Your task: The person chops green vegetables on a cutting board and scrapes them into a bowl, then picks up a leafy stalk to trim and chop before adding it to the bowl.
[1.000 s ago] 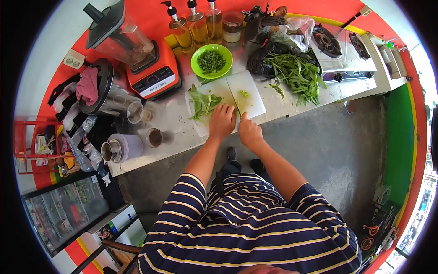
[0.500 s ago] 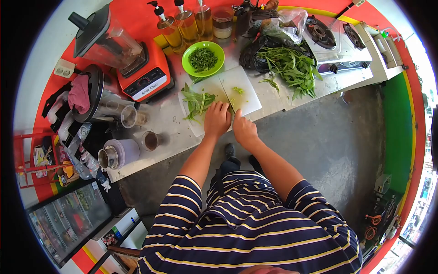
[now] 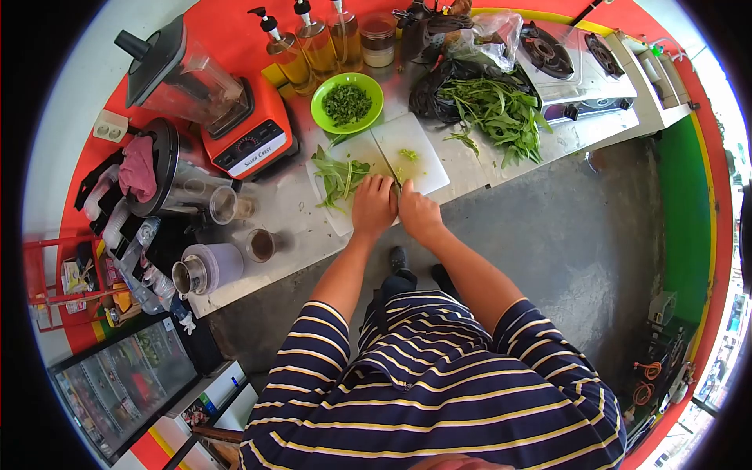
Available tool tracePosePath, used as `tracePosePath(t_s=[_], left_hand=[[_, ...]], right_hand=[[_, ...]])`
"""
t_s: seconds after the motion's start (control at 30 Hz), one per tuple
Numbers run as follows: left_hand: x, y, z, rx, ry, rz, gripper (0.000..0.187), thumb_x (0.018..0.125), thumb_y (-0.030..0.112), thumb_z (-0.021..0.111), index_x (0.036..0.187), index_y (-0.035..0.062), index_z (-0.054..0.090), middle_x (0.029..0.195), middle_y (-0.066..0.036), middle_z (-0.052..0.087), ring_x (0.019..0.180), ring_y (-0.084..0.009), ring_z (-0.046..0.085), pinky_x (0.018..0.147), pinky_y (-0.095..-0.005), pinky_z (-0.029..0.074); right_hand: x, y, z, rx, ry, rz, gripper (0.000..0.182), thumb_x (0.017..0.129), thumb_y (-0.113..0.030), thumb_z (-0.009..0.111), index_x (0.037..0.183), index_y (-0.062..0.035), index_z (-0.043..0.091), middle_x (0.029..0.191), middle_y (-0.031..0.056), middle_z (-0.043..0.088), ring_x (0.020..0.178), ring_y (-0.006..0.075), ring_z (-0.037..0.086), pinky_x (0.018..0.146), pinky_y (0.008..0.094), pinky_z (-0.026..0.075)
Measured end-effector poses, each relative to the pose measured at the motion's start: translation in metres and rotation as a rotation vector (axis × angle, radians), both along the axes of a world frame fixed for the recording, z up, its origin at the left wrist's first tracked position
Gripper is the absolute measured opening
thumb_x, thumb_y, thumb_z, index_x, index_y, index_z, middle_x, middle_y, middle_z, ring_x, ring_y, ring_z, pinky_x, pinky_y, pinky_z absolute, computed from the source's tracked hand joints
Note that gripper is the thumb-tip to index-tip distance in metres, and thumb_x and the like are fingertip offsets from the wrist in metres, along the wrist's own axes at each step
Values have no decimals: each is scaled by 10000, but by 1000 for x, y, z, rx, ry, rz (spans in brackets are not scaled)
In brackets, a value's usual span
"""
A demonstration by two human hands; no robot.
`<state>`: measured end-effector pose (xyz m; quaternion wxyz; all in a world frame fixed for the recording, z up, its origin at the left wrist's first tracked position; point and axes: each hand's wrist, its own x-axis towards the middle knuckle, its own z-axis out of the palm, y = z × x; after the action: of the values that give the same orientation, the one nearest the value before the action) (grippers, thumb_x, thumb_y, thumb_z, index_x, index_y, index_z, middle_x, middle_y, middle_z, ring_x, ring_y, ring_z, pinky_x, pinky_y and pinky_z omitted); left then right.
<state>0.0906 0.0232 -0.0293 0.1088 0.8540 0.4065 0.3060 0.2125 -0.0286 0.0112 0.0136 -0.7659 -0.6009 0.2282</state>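
Note:
My right hand (image 3: 420,211) is closed round the handle of a knife (image 3: 386,160), whose thin blade points away from me across a white cutting board (image 3: 427,166). Close beside it, my left hand (image 3: 374,205) presses down with curled fingers on the stem end of leafy greens (image 3: 338,178) at the board's left part. Its fingertips hide what they pinch. Small chopped green pieces (image 3: 408,155) lie to the right of the blade. Beyond the board, a lime-green bowl (image 3: 376,116) holds finely chopped greens (image 3: 346,104).
Whole leafy greens (image 3: 501,113) spill from a black plastic bag (image 3: 429,98) at the right, near a gas stove (image 3: 576,82). A red blender (image 3: 251,129) stands left of the bowl, with oil bottles (image 3: 317,51) behind. A cup (image 3: 261,245) sits near the counter's front edge.
My right hand has shifted slightly left, closer to my left hand, and the knife has moved a little with it. My left hand stays on the greens.

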Motion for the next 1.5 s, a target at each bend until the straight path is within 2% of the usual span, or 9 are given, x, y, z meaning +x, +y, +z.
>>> tracePosePath(t_s=[0.03,0.23,0.47,0.57,0.67,0.93,1.13,1.4,1.5], left_hand=[[0,0,-1,2,2,-1,131,830,94,593,949,38,597,919,-147,594,899,-366,564,780,-469,472],[0,1,-3,-16,-5,18,122,832,96,590,938,36,582,907,-149,590,889,-373,557,782,-475,468],[0,0,-6,-23,-8,6,89,861,102,584,922,37,573,900,-150,591,894,-377,553,801,-473,458],[-1,0,-3,-37,-58,21,87,865,101,584,922,35,574,906,-152,593,899,-377,552,802,-476,454],[-2,2,0,-81,-86,16,82,862,93,587,916,33,578,910,-152,595,905,-374,553,802,-479,452],[-2,1,2,-112,-83,34,89,851,79,599,925,30,600,938,-128,606,954,-349,562,850,-461,457],[-8,2,4,-281,-264,62,71,830,46,625,889,20,595,881,-135,596,901,-352,567,766,-458,464],[-11,0,1,-219,-247,1,97,869,69,620,950,16,608,926,-169,606,961,-391,560,820,-458,465],[-24,-3,11,-175,-171,-60,219,866,161,665,1039,33,627,1005,-165,606,994,-386,559,889,-463,452]], right_hand=[[2,6,4,-28,75,-3,337,909,-67,561,1189,44,410,944,280,715,885,439,726,767,502,593],[-7,-18,5,-45,37,-20,277,918,-82,569,1126,22,417,907,272,714,873,438,726,751,498,596],[-1,5,2,2,69,27,344,908,-59,566,1187,57,401,926,273,714,875,440,725,770,506,591],[-2,-3,3,5,29,53,352,909,-67,581,1184,59,402,912,260,718,867,431,729,746,487,598],[-7,-19,-4,11,-93,62,263,960,-115,554,1162,13,445,915,193,739,852,344,756,708,425,615],[0,7,10,-42,-17,70,302,954,-134,563,1173,24,427,950,228,736,882,375,749,757,458,610],[-10,-25,-1,-49,-17,24,281,946,-97,550,1161,28,421,964,257,727,888,401,741,768,483,603],[7,15,-2,-23,31,63,276,946,-120,540,1157,10,417,997,292,711,954,441,714,830,512,577],[21,16,7,-11,42,15,271,954,-147,530,1155,-3,418,1001,303,705,963,468,701,843,536,560]])
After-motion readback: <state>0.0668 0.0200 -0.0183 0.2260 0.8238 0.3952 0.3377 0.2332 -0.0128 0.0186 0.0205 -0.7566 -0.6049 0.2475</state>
